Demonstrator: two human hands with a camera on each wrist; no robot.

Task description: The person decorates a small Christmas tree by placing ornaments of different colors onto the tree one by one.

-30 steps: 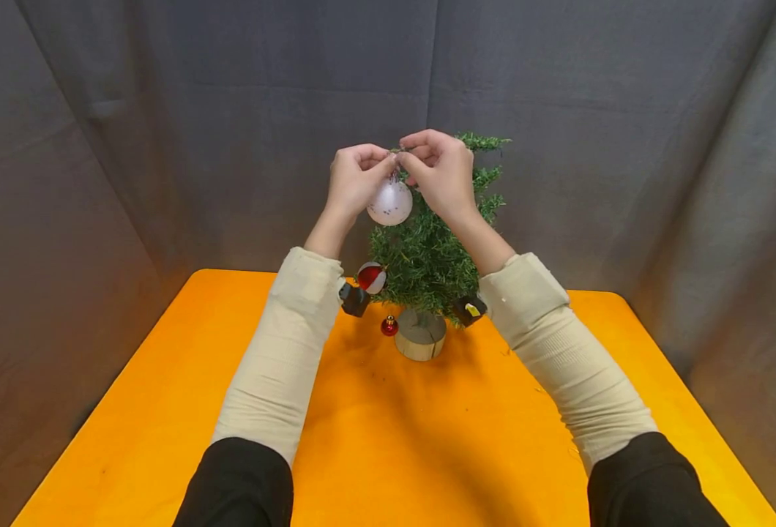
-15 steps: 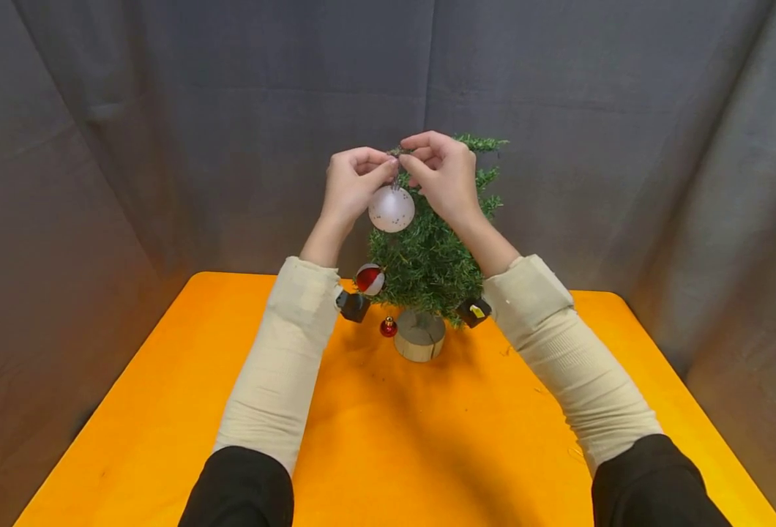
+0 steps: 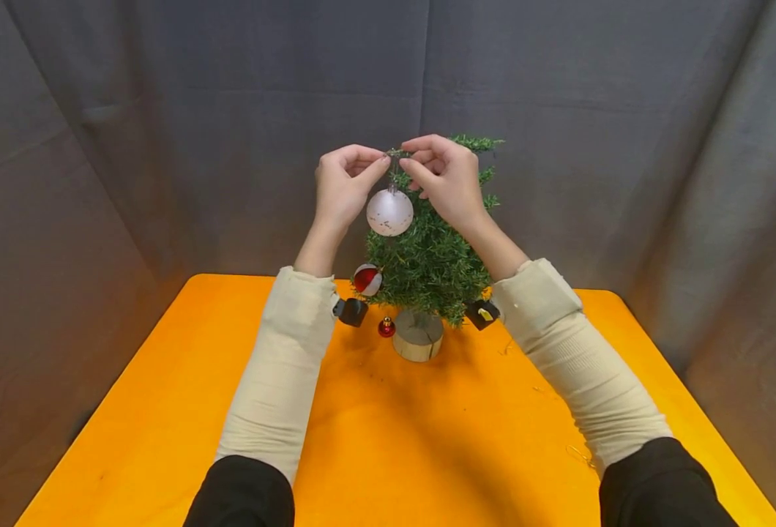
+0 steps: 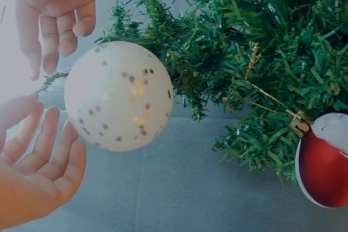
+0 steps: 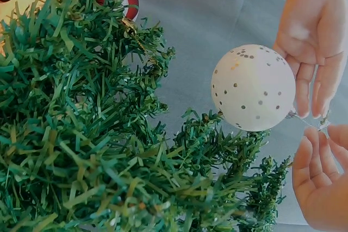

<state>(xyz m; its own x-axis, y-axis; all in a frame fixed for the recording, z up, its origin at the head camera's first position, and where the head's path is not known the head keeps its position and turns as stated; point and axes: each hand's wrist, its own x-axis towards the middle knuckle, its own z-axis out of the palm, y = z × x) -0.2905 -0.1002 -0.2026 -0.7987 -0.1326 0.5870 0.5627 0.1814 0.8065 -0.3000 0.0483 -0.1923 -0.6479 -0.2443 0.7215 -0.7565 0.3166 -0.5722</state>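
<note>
A white glittered Christmas bauble (image 3: 390, 212) hangs by its loop below the tip of a high branch (image 3: 396, 153) of a small artificial Christmas tree (image 3: 427, 256). My left hand (image 3: 343, 183) has thumb and forefinger together at that tip, pinching its end. On the other side, my right hand (image 3: 449, 179) holds its thumb and forefinger apart beside the branch, its remaining fingers loosely bent. In the left wrist view the bauble (image 4: 119, 96) sits between both hands and the greenery, touched by no fingers that I can see. The right wrist view shows its thin loop (image 5: 304, 119) running up to the branch.
A red and white bauble (image 3: 367, 279) hangs low on the tree's left side. Below it is a small red bauble (image 3: 386, 327), near the wooden base (image 3: 417, 337). Thin hooks or loops (image 3: 580, 456) lie on the orange table (image 3: 427, 439). Grey curtains (image 3: 263, 110) surround it.
The white bauble has dropped slightly and now hangs freely under the branch. My hands have moved apart, the left outward to the left, and the right thumb and forefinger have parted.
</note>
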